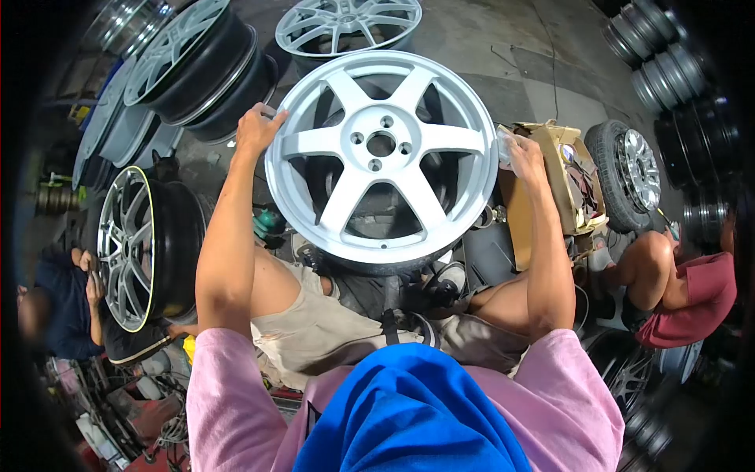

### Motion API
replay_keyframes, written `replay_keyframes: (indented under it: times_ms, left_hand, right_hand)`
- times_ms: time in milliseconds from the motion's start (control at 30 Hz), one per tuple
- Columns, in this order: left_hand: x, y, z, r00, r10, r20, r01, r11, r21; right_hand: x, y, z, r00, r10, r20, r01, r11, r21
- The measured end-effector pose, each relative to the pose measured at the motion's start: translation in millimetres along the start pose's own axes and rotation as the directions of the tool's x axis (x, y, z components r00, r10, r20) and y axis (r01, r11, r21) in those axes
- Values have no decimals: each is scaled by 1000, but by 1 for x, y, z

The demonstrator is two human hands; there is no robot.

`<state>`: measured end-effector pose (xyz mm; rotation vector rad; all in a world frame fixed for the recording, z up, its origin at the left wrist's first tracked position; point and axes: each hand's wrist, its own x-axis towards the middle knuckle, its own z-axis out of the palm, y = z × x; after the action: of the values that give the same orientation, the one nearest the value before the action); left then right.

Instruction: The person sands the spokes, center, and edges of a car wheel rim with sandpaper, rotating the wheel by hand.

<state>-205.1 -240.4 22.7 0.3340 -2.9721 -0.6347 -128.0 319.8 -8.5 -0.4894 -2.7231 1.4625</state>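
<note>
A white six-spoke wheel rim (383,245) faces up in front of me, above my knees. It has a round centre bore and several bolt holes in its hub. My left hand (258,130) is closed at the rim's upper left edge, the thumb toward the lip and the other fingers partly hidden. On the right side, my right hand (527,160) is closed on a small pale, crumpled piece (503,145) right beside the rim's edge. Whether that piece touches the rim, I cannot tell.
Another silver wheel (346,31) lies beyond mine. Large rims (200,67) are stacked at upper left. To the right are a cardboard box (562,185) of odds and ends and a tyred wheel (629,173). Co-workers sit left, by a yellow-edged rim (126,248), and right, in a red shirt (700,295).
</note>
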Motion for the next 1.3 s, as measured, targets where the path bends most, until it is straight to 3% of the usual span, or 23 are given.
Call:
replay_keyframes:
  times_ms: [67,200,267,300,333,400,533,600,833,933,967,1000,1067,1133,1200,1233,1300]
  left_hand:
    - [2,-4,0,999,8,36,-9,1000,9]
    - [13,-24,18,1000,16,-23,-15,1000,28]
    - [15,-30,26,993,0,119,-1,1000,13]
    - [8,-28,29,999,36,16,-35,999,-9]
    - [6,-25,28,999,47,21,-47,999,-7]
    - [9,-21,20,995,-32,93,31,999,12]
    - [1,-20,3,997,33,75,-29,998,-51]
    - [-6,-19,-10,986,138,-91,-147,983,-108]
    - [-60,46,-99,907,219,-359,-336,892,-303]
    - [-92,76,-104,866,318,-385,-452,828,-331]
    - [-106,90,-103,835,414,-362,-510,830,-225]
    - [-122,107,-98,798,506,-328,-566,816,-118]
    - [-138,138,-59,790,541,-289,-601,777,-188]
    - [-148,188,-64,750,598,-281,-653,737,-175]
    - [-159,217,-61,802,565,-193,-597,749,-285]
    - [-160,217,-51,705,618,-349,-707,652,-274]
    - [-159,204,-49,725,589,-358,-682,689,-247]
  right_hand:
    - [1,-5,7,999,29,-28,-27,999,47]
    - [1,1,12,974,199,104,-215,962,170]
    - [6,9,16,972,212,102,-230,945,232]
    - [5,10,18,969,223,106,-245,925,290]
    - [2,11,21,968,230,97,-249,922,296]
    - [-1,7,31,976,144,-162,-141,990,28]
    - [-10,-3,29,963,115,-244,-132,990,-54]
    - [-14,-7,26,963,122,-240,-133,991,-33]
    - [-16,26,53,980,164,-109,-125,947,294]
    - [-22,56,69,983,176,52,-182,969,167]
    - [-27,56,58,996,-21,86,41,970,-239]
    - [-27,59,56,995,-25,101,49,968,-248]
    - [-28,64,54,990,29,140,-12,993,-121]
    - [-38,54,46,989,-5,148,26,990,-136]
    - [-58,35,35,985,110,136,-94,988,-125]
    - [-55,52,34,991,-61,116,86,971,-225]
    - [-73,51,27,927,-352,129,374,849,-373]
